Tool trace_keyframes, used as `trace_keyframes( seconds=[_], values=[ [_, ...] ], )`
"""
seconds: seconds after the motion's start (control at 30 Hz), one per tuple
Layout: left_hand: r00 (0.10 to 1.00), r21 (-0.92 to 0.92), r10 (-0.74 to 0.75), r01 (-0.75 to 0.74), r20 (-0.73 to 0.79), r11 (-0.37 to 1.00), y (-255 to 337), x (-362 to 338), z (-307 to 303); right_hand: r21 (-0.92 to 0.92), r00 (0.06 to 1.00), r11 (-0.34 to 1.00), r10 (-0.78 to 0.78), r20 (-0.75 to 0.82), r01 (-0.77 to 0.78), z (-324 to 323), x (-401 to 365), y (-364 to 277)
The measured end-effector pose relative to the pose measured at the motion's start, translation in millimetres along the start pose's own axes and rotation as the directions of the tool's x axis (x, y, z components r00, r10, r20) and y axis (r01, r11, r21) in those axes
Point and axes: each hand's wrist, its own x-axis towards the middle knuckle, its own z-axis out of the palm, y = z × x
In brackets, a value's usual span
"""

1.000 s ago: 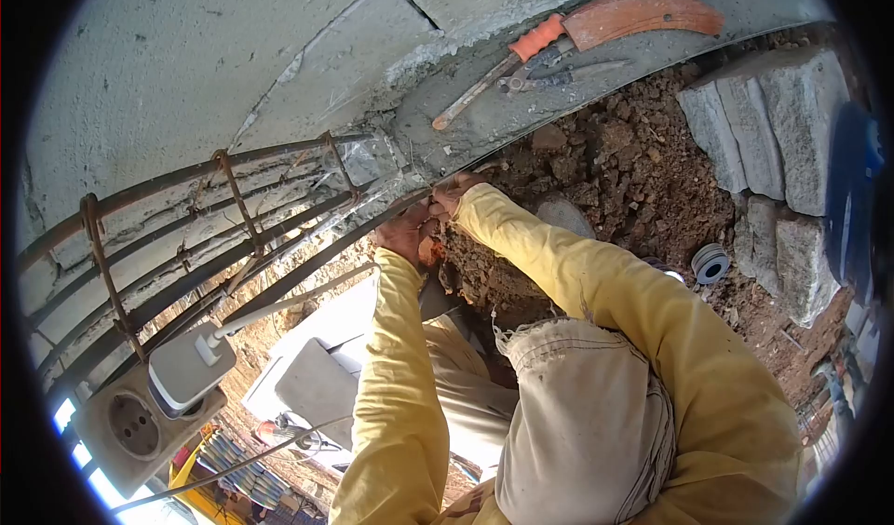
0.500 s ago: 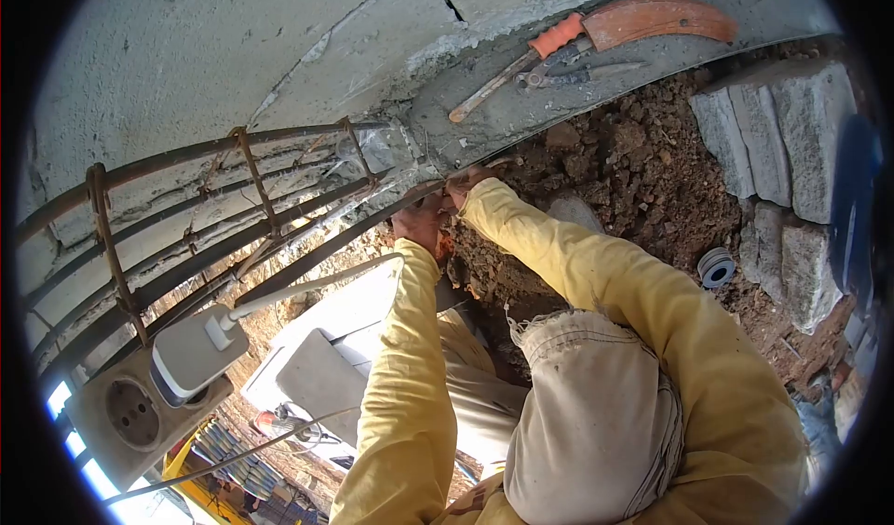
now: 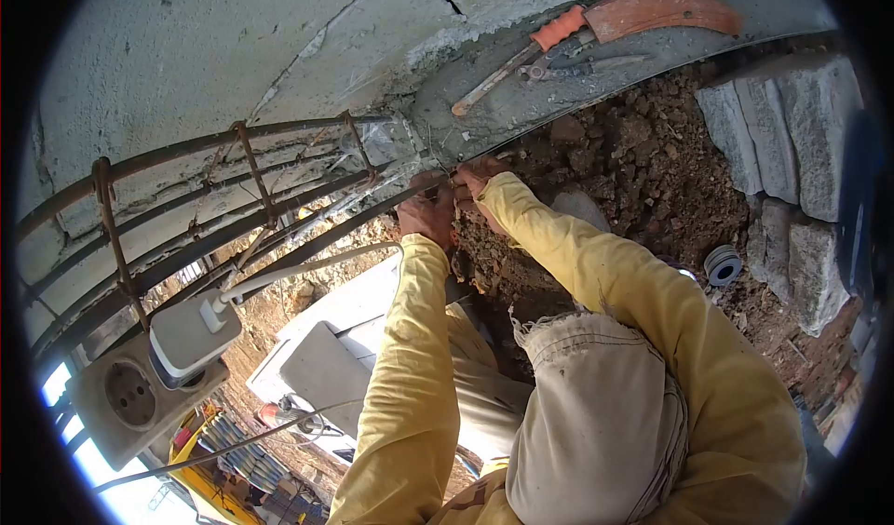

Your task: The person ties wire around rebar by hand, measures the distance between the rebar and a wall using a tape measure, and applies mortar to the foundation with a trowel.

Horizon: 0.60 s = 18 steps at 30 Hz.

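Observation:
My left hand [image 3: 426, 216] is at the lower edge of the concrete ledge, where the end of a dark steel bar [image 3: 349, 220] meets it. Its fingers are curled and partly hidden. Right beside it, my right hand [image 3: 479, 177] has its fingers bent and pinched together at the same edge. Whatever they grip is too small or too covered to make out. The rebar cage [image 3: 240, 153], with its rusty stirrups, runs leftward from my hands along the concrete wall. Both arms are in yellow sleeves.
On the concrete ledge [image 3: 503, 125] lie a tool with an orange grip and curved orange blade [image 3: 666, 15] and metal pincers [image 3: 549, 71]. A wire spool [image 3: 723, 266] and stone blocks [image 3: 801, 143] stand at right. A socket strip [image 3: 121, 404] with a white plug-in adapter [image 3: 191, 339] hangs at left.
The view has shifted slightly. My hands stay close together at the ledge edge, and my right hand has moved slightly right and down, with its fingers showing more.

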Motion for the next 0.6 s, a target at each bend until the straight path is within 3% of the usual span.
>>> trace_keyframes(
  seconds=[0.1, 0.13, 0.2, 0.3, 0.43, 0.5, 0.6],
  values=[
    [0.998, 0.189, 0.035, -0.043, 0.044, 0.981, -6, 5, 2, -0.257, 0.976, 0.948, -0.211, -0.059, 0.189, -7, 22, 20],
    [0.997, 0.260, 0.044, -0.058, 0.058, 0.964, -6, 6, 2, -0.214, 0.983, 0.961, -0.184, -0.031, 0.173, -10, 24, 26],
    [0.991, 0.219, 0.123, -0.132, 0.055, 0.967, -6, 9, 1, -0.132, 0.991, 0.982, -0.131, 0.030, 0.134, -13, 16, 28],
    [0.963, 0.225, 0.263, -0.268, 0.052, 0.937, -9, 15, -1, -0.157, 0.988, 0.987, -0.058, -0.145, 0.035, 2, 19, 15],
    [0.895, 0.271, 0.436, -0.444, 0.092, 0.854, -7, 18, -6, -0.172, 0.991, 0.983, -0.083, -0.107, 0.064, 1, 27, 16],
    [0.910, 0.275, 0.407, -0.414, 0.085, 0.868, -9, 19, -3, -0.139, 0.996, 0.989, -0.066, -0.061, 0.058, -3, 33, 21],
    [0.929, 0.264, 0.362, -0.370, 0.077, 0.891, -12, 18, -2, -0.274, 0.975, 0.954, -0.164, -0.147, 0.119, 1, 37, 27]
  ],
)
